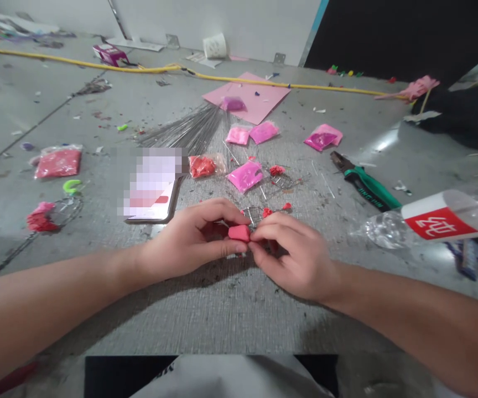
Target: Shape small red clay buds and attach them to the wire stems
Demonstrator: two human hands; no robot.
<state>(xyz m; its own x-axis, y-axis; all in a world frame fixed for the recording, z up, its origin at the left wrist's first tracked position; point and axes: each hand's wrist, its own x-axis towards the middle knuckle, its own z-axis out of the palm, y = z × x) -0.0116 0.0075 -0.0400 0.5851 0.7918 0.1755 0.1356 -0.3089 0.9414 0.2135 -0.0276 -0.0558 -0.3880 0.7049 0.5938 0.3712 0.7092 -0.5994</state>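
Note:
A small lump of pinkish-red modelling clay [239, 233] is pinched between the thumb and fingers of my left hand [197, 235]. At its right end, the thumb and fingertips of my right hand [291, 251] press together on the clay's edge. Just beyond my fingers lies a bent wire frame [253, 214] with red clay bits [267, 212] beside it. Farther on are another wire piece with a red clay lump [277, 170], a packet of bright pink clay [245, 176] and an opened bag of red clay [202, 166].
A phone [151, 188] lies left of my hands, near a wire form with red clay [42, 217]. Pliers [365, 182] and a plastic bottle [438, 218] lie to the right. Behind are a bundle of thin wires [185, 130], pink paper [259, 94] and a yellow cable [239, 79].

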